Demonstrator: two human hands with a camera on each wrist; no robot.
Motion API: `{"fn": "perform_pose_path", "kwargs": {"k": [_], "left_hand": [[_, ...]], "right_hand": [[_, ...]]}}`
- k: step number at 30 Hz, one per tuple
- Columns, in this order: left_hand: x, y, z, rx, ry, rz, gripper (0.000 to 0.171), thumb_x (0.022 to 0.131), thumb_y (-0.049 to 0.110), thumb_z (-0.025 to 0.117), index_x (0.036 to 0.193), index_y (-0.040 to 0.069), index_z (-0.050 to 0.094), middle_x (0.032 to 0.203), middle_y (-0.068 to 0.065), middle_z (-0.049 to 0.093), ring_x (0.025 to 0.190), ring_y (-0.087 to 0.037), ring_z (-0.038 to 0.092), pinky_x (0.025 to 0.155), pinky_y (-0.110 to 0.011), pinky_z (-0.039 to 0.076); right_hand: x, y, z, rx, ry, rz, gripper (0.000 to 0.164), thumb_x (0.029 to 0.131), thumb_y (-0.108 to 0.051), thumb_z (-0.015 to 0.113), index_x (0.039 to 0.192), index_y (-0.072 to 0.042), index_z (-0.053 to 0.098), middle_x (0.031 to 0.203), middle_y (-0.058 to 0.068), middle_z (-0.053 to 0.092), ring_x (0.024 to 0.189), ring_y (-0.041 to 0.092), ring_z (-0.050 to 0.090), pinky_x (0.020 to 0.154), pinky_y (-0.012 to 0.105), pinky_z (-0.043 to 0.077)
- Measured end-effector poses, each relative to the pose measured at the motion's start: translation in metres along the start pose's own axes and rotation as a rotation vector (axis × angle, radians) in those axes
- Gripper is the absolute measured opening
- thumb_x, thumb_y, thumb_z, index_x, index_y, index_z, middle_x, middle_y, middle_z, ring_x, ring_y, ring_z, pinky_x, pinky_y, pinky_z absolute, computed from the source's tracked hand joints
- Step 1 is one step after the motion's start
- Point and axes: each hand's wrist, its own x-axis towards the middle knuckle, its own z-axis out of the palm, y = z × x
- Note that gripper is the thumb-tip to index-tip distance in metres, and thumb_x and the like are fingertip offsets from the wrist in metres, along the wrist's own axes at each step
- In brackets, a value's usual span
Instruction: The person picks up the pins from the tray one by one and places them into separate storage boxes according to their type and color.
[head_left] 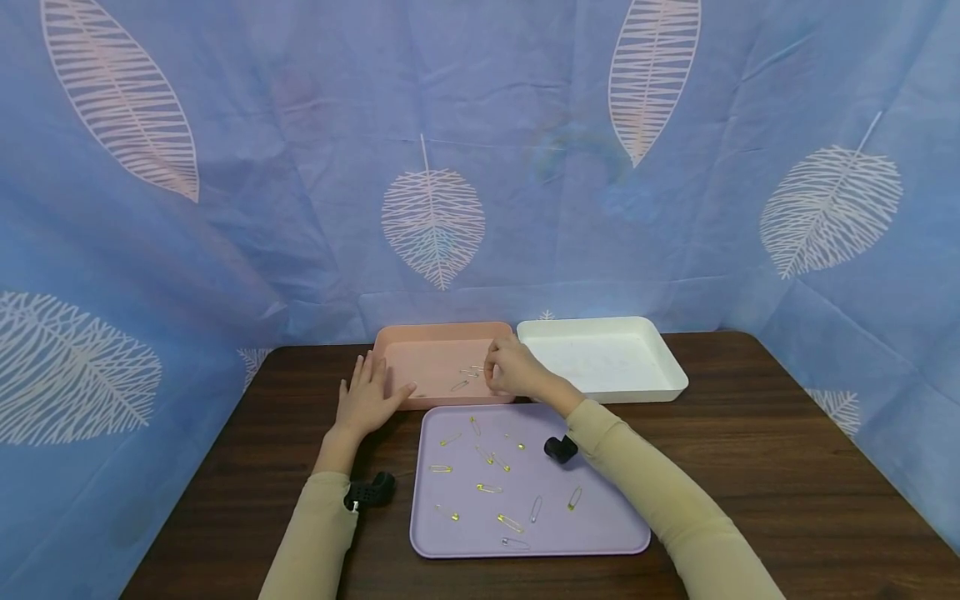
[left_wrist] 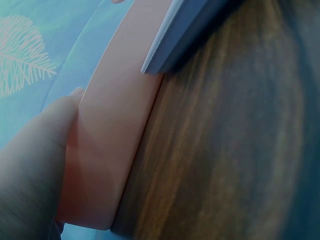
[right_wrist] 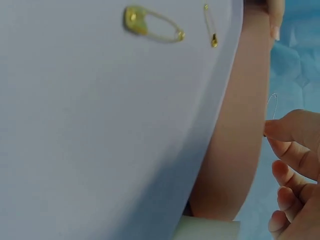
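My right hand (head_left: 513,367) is over the right end of the pink tray (head_left: 420,367). In the right wrist view, its thumb and forefinger pinch a thin silver safety pin (right_wrist: 275,103). Several silver safety pins (head_left: 460,385) lie inside the pink tray beside that hand. At the tray's left end rests my left hand (head_left: 366,400), fingers spread along the rim and thumb (left_wrist: 37,145) against the front side. Nearer the body, a lilac tray (head_left: 465,537) carries scattered gold safety pins (head_left: 489,487) and a few silver safety pins (head_left: 536,509).
A white tray (head_left: 600,358) stands right of the pink one, under my right wrist. All three trays sit on a dark wooden table (head_left: 750,467). Behind it hangs a blue leaf-patterned cloth (head_left: 525,208).
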Motion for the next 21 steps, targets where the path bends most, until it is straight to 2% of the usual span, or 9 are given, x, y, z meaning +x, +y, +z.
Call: {"fn": "perform_pose_path", "kwargs": {"k": [4,8,13,21], "left_hand": [[0.001,-0.001,0.001,0.002,-0.001,0.002,0.097,0.090,0.069,0.047,0.156,0.005,0.016,0.164,-0.019,0.001,0.152,-0.039,0.001,0.113,-0.072,0.006],[0.001,-0.001,0.001,0.013,-0.006,-0.002,0.097,0.089,0.070,0.046,0.156,0.005,0.016,0.164,-0.018,0.000,0.152,-0.038,0.000,0.113,-0.071,0.006],[0.001,-0.002,0.001,0.008,-0.002,0.000,0.096,0.090,0.069,0.047,0.156,0.005,0.017,0.164,-0.019,0.002,0.152,-0.038,0.001,0.113,-0.071,0.007],[0.002,-0.002,0.002,0.003,-0.005,0.001,0.098,0.089,0.071,0.045,0.156,0.005,0.016,0.164,-0.019,0.003,0.152,-0.038,-0.001,0.113,-0.072,0.005]], "right_hand": [[0.004,0.002,0.002,-0.045,0.008,0.014,0.014,0.076,-0.007,0.072,0.066,-0.015,0.067,0.095,0.005,0.059,0.095,0.025,0.049,0.083,0.045,0.045],[0.008,0.004,0.003,-0.065,-0.004,0.039,0.015,0.077,-0.007,0.071,0.066,-0.015,0.066,0.093,0.004,0.056,0.094,0.025,0.047,0.072,0.038,0.041],[0.014,0.008,0.006,-0.075,-0.030,0.076,0.015,0.077,-0.008,0.071,0.065,-0.016,0.065,0.095,0.003,0.055,0.099,0.025,0.047,0.075,0.039,0.041],[0.019,0.011,0.008,-0.068,-0.030,0.086,0.015,0.077,-0.009,0.072,0.066,-0.016,0.066,0.092,0.003,0.054,0.100,0.027,0.047,0.077,0.044,0.044]]}}
